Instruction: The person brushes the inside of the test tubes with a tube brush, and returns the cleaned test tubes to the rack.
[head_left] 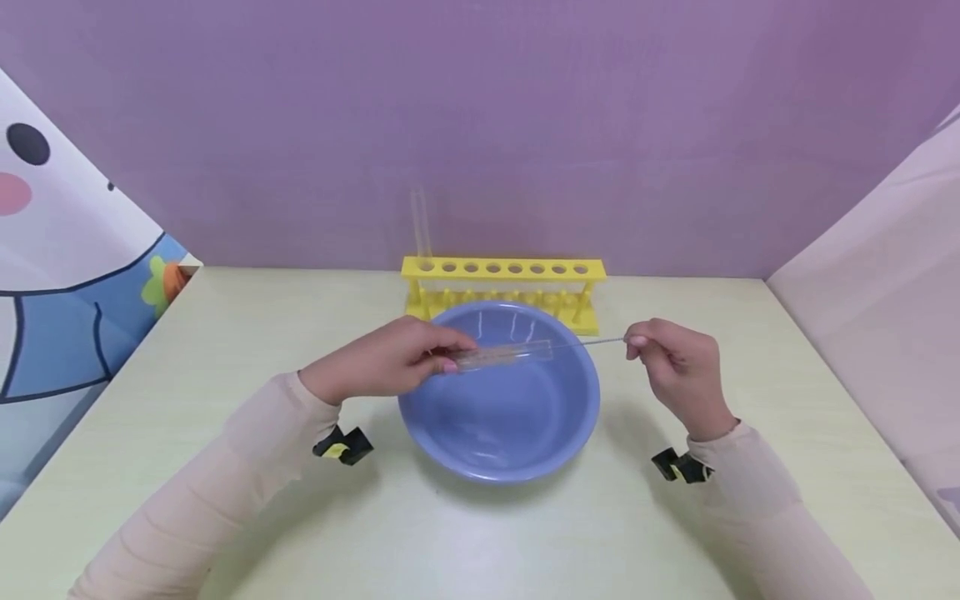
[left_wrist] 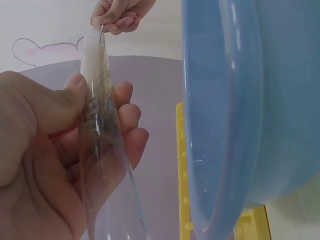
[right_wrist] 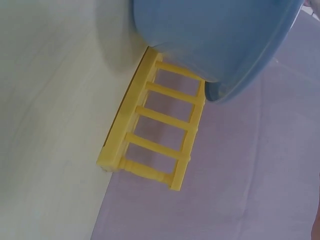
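Over the blue basin, the left hand pinches a clear test tube between thumb and fingers, its mouth toward the right. The right hand pinches the thin wire handle of a brush, right of the basin rim. In the left wrist view, the pale bristles show inside the tube, with the left hand around it and the right hand at the wire's end. Only a sliver of a hand shows at the right wrist view's edge.
Behind the basin stands a yellow test tube rack, its lower part partly hidden by the basin. One clear tube stands upright in its leftmost hole. A purple backdrop rises behind the pale table.
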